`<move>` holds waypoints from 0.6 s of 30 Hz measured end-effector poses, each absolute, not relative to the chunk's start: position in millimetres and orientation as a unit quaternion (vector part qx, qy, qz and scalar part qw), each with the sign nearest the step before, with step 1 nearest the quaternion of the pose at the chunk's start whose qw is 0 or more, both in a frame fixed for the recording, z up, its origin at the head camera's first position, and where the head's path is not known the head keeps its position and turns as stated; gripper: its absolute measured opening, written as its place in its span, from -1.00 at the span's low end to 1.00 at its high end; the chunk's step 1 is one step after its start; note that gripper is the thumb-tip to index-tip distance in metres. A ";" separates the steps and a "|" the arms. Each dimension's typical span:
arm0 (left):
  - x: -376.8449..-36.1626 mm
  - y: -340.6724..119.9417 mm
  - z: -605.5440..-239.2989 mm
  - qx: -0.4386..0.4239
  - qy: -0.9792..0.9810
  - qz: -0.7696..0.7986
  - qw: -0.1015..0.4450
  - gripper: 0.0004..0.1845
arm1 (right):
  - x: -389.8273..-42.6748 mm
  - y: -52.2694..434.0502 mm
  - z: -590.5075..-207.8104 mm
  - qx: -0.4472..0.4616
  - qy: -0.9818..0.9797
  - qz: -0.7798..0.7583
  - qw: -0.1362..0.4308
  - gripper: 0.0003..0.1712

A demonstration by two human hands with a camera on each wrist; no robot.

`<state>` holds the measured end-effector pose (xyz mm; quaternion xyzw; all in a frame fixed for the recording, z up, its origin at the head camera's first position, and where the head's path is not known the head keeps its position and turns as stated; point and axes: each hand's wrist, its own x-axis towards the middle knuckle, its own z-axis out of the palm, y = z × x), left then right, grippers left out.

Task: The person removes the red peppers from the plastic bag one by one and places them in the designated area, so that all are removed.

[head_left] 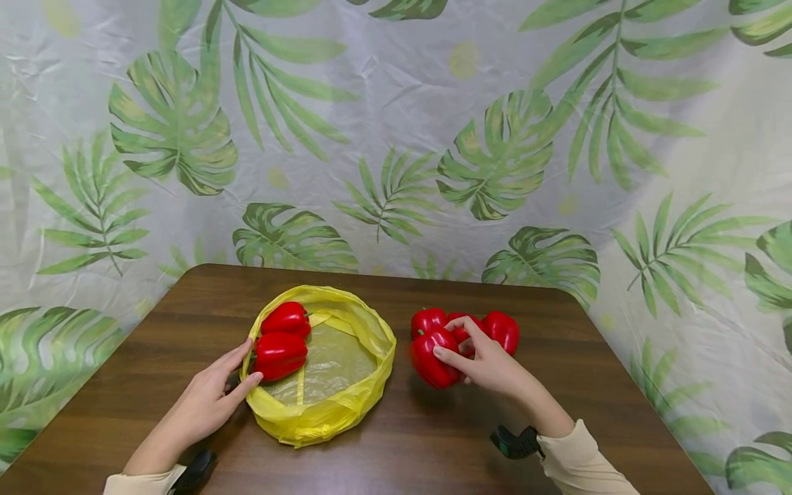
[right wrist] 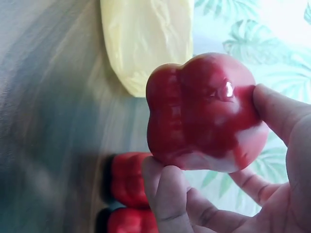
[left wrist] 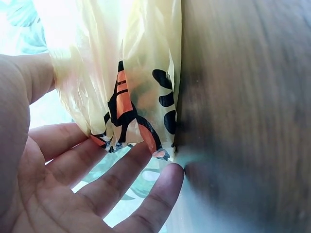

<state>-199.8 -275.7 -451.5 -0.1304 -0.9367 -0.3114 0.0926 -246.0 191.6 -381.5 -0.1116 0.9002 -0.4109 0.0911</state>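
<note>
Red pepper (head_left: 435,359) is hanging above the tabletop (head_left: 396,462), right hand (head_left: 491,364) clamping it between thumb and fingers. Left hand (head_left: 207,404), digits standing apart, is touching the yellow bag (head_left: 322,423); two peppers (head_left: 280,356) are lying inside.

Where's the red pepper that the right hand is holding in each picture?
Head: the held pepper is right of the middle, below centre.
Left wrist: it isn't in this picture.
Right wrist: it's big, just right of the middle.
Shared landmark: the yellow bag, left of centre in head, at the top in both wrist views.
</note>
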 end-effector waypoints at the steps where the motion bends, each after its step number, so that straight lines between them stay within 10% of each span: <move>1: -199.6 -275.7 -451.6 -0.129 -0.937 -0.311 0.092 -0.22 | -244.9 192.6 -382.7 -0.108 0.900 -0.412 0.092 -0.31; 18: -199.8 -275.3 -452.2 -0.130 -0.938 -0.308 0.094 -0.23 | -237.0 198.1 -408.5 -0.080 0.890 -0.433 0.114 -0.37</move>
